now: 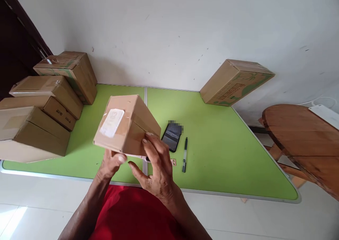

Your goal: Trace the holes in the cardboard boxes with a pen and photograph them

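Observation:
A small brown cardboard box [127,127] with a worn white label [112,123] is tilted above the green table [219,144]. My left hand [111,164] supports the box from below, its thumb at the lower edge and its other fingers mostly hidden beneath. Against the right side of the box lie the fingers of my right hand [157,166], with the thumb apart under the lower edge. Just right of that hand are a black phone [171,137] and a pen [185,155]. A small pinkish item [173,162] shows partly behind my right hand.
Several cardboard boxes [49,127] stand in a row on the table's left side. Another printed carton [233,84] leans at the back right against the white wall [169,39]. Beyond the table's right edge is a wooden stool-like surface [296,137] with a white device [325,114].

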### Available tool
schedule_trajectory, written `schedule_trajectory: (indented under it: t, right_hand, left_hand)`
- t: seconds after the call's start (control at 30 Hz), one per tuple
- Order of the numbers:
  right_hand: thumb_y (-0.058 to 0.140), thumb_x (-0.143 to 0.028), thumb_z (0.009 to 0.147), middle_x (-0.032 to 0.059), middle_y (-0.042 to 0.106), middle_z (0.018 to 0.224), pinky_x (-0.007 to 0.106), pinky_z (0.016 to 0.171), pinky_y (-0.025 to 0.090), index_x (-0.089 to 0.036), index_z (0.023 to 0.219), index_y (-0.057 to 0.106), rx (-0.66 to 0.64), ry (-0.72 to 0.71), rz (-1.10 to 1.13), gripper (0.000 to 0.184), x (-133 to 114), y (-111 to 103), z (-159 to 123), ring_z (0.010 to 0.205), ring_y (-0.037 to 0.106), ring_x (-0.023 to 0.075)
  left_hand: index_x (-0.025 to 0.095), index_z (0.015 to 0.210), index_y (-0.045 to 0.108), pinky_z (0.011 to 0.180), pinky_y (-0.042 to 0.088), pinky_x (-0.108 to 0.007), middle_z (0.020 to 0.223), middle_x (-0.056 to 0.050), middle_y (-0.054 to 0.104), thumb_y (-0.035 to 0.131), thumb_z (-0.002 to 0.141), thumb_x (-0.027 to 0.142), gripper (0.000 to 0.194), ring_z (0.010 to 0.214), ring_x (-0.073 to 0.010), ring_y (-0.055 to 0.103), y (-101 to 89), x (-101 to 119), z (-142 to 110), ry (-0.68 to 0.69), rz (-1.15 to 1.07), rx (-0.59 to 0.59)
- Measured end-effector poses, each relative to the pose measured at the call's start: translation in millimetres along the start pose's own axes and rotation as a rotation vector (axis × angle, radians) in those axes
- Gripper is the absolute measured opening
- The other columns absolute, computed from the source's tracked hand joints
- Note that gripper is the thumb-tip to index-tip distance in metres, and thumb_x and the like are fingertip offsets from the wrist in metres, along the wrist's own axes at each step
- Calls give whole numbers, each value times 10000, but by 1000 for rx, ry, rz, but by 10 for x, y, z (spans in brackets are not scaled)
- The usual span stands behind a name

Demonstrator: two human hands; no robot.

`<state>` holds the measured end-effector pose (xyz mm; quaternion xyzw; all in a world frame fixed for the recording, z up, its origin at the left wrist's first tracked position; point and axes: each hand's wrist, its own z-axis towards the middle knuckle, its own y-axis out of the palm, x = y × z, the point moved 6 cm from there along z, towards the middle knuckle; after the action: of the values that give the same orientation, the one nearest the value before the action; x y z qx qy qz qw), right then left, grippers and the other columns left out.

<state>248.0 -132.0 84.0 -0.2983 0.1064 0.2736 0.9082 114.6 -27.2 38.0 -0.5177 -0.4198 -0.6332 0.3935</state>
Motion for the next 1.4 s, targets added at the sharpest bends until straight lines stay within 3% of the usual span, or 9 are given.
schedule_trajectory:
  t: [0.2,0.37,0.53,0.63,0.8,0.93,1.07,1.2,1.4]
  right_hand:
    - [730,-214,1033,164,677,1621,549,1281,554,-207,1808,301,-150,-81,-43,886,-132,48,51,1574,594,347]
    - [686,-145,1047,114,633,1679,547,1372,454,-192,1780,362,-183,-117,-169,803,-245,216,113,1642,520,322]
    - [661,-171,1070,95,673,1645,541,1395,419,-188,1620,568,-230,-185,-156,557,-359,374,215,1602,565,303]
    - [703,-240,1057,124,789,1456,499,1312,529,-174,1633,543,-72,-210,-33,602,-340,161,258,1473,665,283]
    - [697,-360,1063,123,748,1377,574,1052,655,-334,1529,625,245,332,116,472,239,-279,163,1317,721,335]
    - [805,-664,936,185,646,1570,592,1034,664,-305,1552,520,61,741,512,768,628,-11,-29,1429,667,380]
    - [876,-727,829,195,686,1517,566,1010,686,-279,1534,474,-181,946,894,926,654,326,-134,1366,716,381]
    - [947,-579,793,170,658,1497,538,1020,681,-290,1566,422,-170,753,731,978,602,258,-58,1301,723,352]
    - [820,-207,879,196,571,1533,601,1138,603,-275,1620,417,-95,292,184,847,588,163,-153,1415,611,367]
  left_hand:
    - [319,1388,740,1117,637,-535,1279,-124,801,715,645,1046,1039,1382,-411,695,-93,-64,65,74,-253,206]
    - [278,1431,690,1002,654,-447,1300,-123,789,827,680,938,1009,1192,-342,766,-148,67,-26,233,-256,412]
    - [268,1193,759,960,600,-326,1150,-29,811,883,843,573,481,1077,-235,746,-299,252,72,228,-317,505]
    - [249,1108,770,997,587,-345,1149,-33,814,731,953,555,346,1193,-259,737,-445,266,228,212,-452,524]
    - [267,1244,766,1055,594,-388,1321,-48,802,705,955,585,433,1387,-319,679,-597,200,396,181,-491,527]
    - [264,1223,768,1072,601,-378,1326,-69,791,749,923,626,471,1387,-321,677,-528,180,385,184,-518,510]
    - [270,1102,768,1092,597,-383,1215,-53,798,759,865,651,449,1359,-326,683,-495,194,349,171,-495,468]
    - [286,1018,765,1042,627,-378,1170,-32,806,848,766,665,463,1313,-321,702,-613,122,337,115,-516,533]
    - [258,1256,779,1029,669,-505,1254,-121,833,618,852,942,811,1311,-378,737,-631,-18,363,62,-424,414]
